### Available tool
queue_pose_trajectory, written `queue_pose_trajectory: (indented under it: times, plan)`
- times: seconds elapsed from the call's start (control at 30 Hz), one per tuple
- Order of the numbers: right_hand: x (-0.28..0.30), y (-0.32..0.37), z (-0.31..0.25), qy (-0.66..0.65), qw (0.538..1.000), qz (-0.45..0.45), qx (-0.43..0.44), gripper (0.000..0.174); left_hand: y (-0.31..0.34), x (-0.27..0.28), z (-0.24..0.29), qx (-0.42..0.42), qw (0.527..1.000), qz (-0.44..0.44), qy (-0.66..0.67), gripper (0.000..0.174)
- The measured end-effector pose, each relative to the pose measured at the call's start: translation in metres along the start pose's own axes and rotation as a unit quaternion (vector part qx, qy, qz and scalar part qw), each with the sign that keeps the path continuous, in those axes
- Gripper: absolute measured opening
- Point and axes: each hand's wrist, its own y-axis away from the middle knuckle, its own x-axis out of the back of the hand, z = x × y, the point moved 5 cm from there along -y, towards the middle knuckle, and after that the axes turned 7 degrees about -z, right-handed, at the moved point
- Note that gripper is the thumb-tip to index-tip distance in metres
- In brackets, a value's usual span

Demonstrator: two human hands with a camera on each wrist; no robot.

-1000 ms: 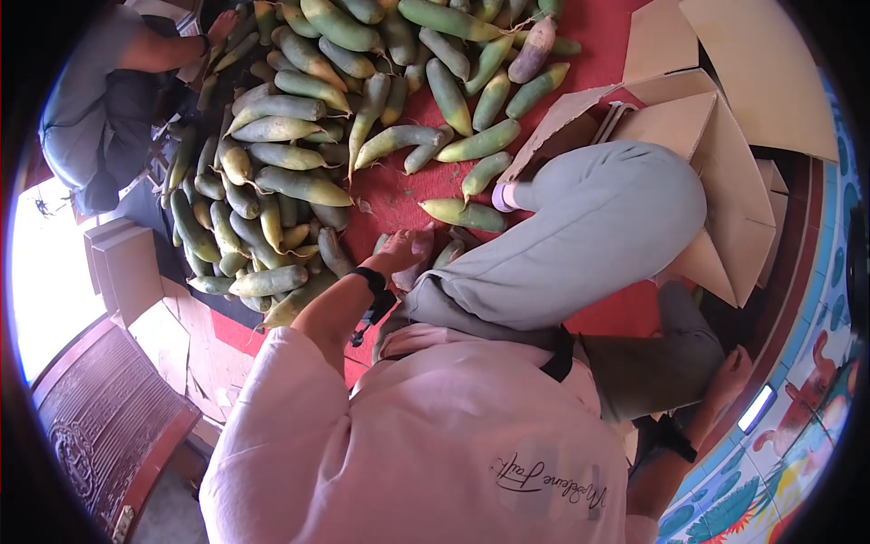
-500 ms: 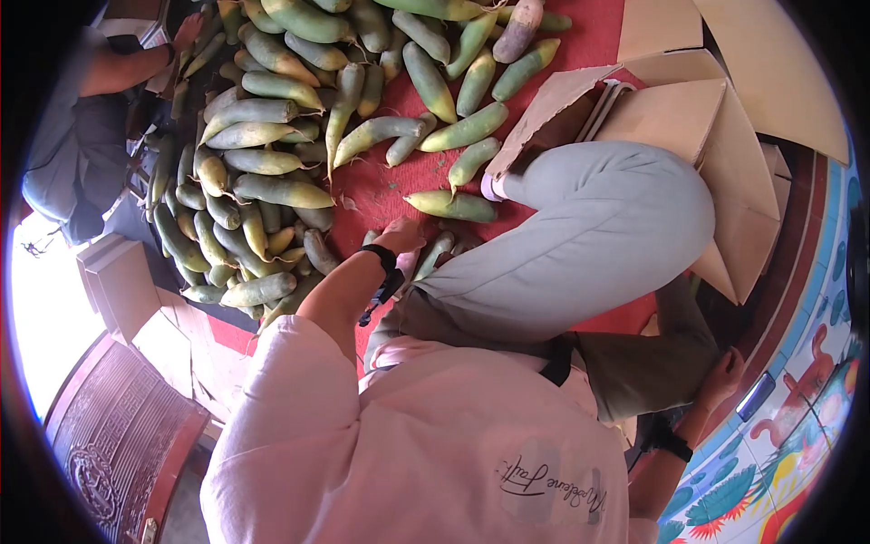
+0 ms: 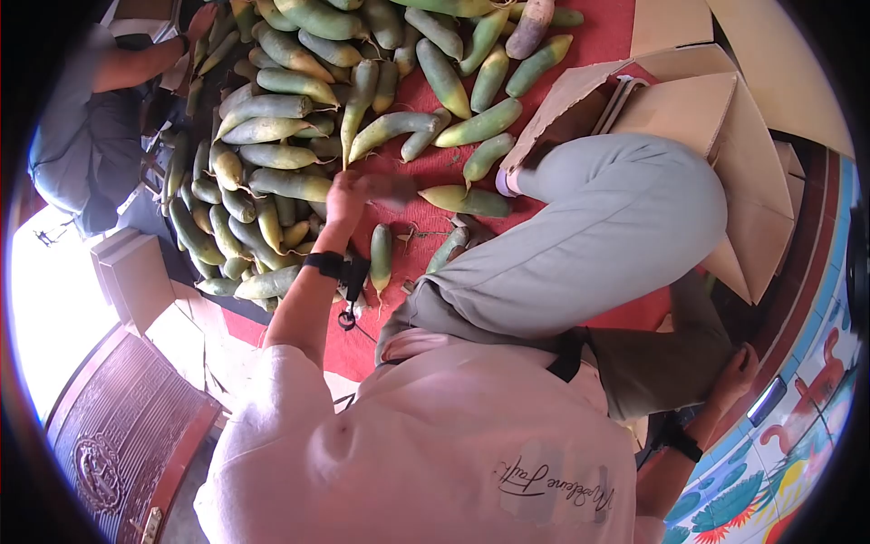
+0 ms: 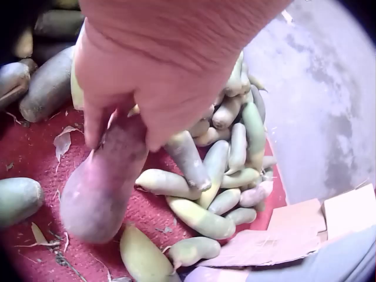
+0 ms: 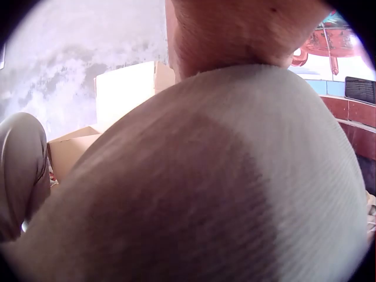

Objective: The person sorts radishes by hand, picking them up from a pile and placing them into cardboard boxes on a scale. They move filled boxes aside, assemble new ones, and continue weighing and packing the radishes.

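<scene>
My left hand (image 3: 346, 201) grips a purple-skinned radish (image 4: 97, 202) by its narrower end, and its wide end points down over the red carpet in the left wrist view. In the head view this radish blurs beside the fingers. A green radish (image 3: 381, 257) lies just below the hand, while a large heap of green radishes (image 3: 281, 156) spreads to its left and beyond. My right hand (image 3: 739, 374) rests on my bent knee. Only part of that hand (image 5: 247, 35) shows in the right wrist view, against the grey trouser leg.
An opened cardboard box (image 3: 675, 113) stands past my raised knee. Loose radishes lie on the red carpet (image 3: 412, 91). At the upper left another person (image 3: 86, 150) reaches to the heap. A carved wooden chair (image 3: 118, 435) is at lower left, a phone (image 3: 767, 401) on the tiled ledge at right.
My left hand has lifted the purple radish from beside my leg and moved it forward and left, uncovering the green radish below. My right hand stays on the knee.
</scene>
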Motion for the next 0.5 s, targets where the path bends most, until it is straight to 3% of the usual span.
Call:
queue_pose_trajectory:
  times: [0.03, 0.13, 0.17, 0.23, 0.3, 0.33, 0.5]
  plan:
    - [0.001, 0.0, 0.001, 0.0, 1.0, 0.002, -0.002, 0.018, 0.014, 0.025, -0.003, 0.231, 0.927, 0.077, 0.285, 0.023]
    - [0.002, 0.002, -0.001, -0.008, 1.0, 0.009, 0.001, 0.018, 0.036, -0.011, -0.032, 0.199, 0.963, 0.071, 0.168, 0.026]
    - [0.002, 0.003, -0.002, -0.008, 1.0, 0.008, 0.001, 0.018, 0.043, -0.043, -0.041, 0.167, 0.982, -0.048, 0.072, 0.032]
    - [0.003, 0.003, -0.007, -0.01, 1.0, 0.018, -0.012, 0.016, 0.06, -0.117, -0.062, 0.144, 0.971, -0.185, 0.05, 0.044]
    - [0.001, 0.003, -0.002, -0.014, 1.0, 0.017, -0.008, 0.015, 0.073, -0.058, 0.007, 0.175, 0.943, -0.269, 0.084, 0.062]
    - [0.001, 0.003, -0.001, -0.019, 1.0, 0.015, -0.002, 0.015, 0.074, -0.069, 0.009, 0.167, 0.941, -0.285, 0.066, 0.07]
    - [0.0, -0.001, -0.002, -0.01, 0.999, 0.024, 0.02, 0.015, 0.066, -0.079, 0.016, 0.238, 0.905, -0.344, 0.076, 0.06]
